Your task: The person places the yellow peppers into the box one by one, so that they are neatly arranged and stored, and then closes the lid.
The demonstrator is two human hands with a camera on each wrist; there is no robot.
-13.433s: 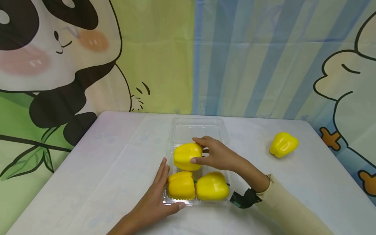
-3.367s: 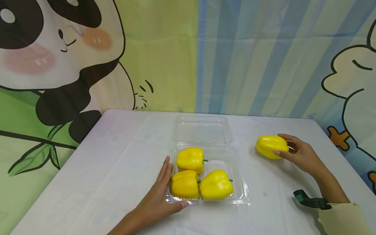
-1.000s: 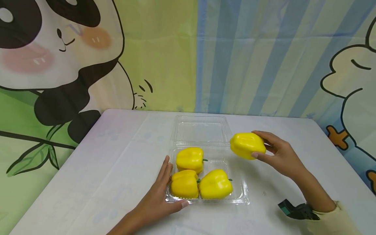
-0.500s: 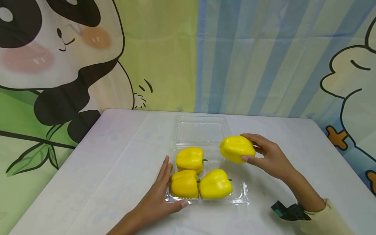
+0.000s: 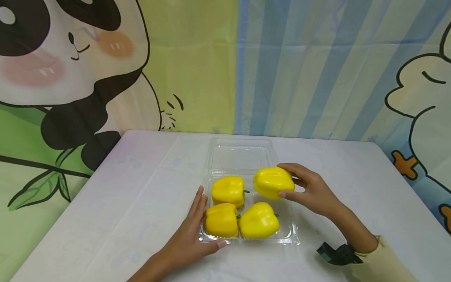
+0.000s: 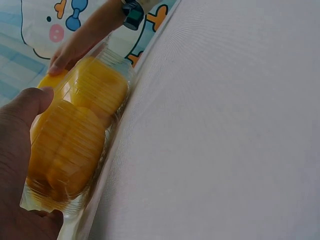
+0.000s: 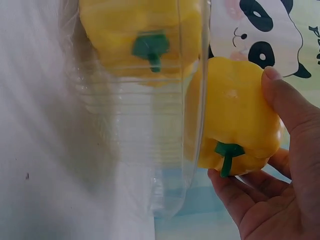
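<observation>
My right hand (image 5: 305,192) grips a yellow bell pepper (image 5: 273,182) between thumb and fingers, over the back right part of a clear plastic clamshell box (image 5: 289,238). In the right wrist view this pepper shows its green stem (image 7: 228,152), and it is above the box wall. Three more yellow peppers lie in the box: one at back left (image 5: 227,191), one at front left (image 5: 221,221) and one at front right (image 5: 258,220). My left hand (image 5: 186,237) rests against the box's front left corner, fingers straight along the side, thumb by the front edge.
The box's lid (image 5: 243,154) lies folded back, flat on the white-covered table (image 5: 148,188). Behind the table hangs a cartoon-printed curtain (image 5: 197,66). A dark strap with a device (image 5: 339,254) sits at the right wrist.
From the table at right, my right hand has lifted the fourth pepper and carried it left, over the box. Earlier it set down the back left pepper. The left hand stays put.
</observation>
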